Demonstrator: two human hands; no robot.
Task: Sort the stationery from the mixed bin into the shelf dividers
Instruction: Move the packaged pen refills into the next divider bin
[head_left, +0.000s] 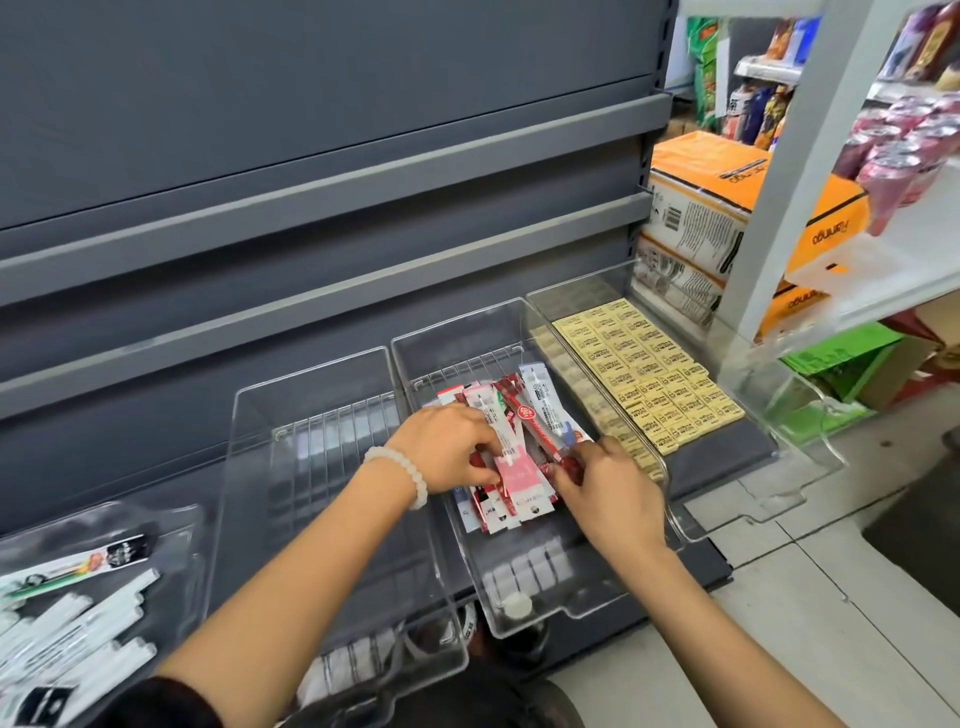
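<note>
1. Head view: four clear bins sit side by side on a grey shelf (727, 457).
2. The middle bin (519, 613) holds a heap of red, pink and white packets (524, 441).
3. The left hand (447, 447), a white bracelet (405, 475) at its wrist, pinches a pink packet (514, 467) with curled fingers.
4. The right hand (608, 493) rests on the heap's right edge; its fingers curl down onto the red packets, though whether they grip one cannot be told.
5. The right bin (779, 499) holds rows of yellow erasers (649, 374).
6. The bin left of the hands (270, 415) shows only its ribbed floor.
7. The far-left bin (171, 519) holds white and black packets (78, 613).
</note>
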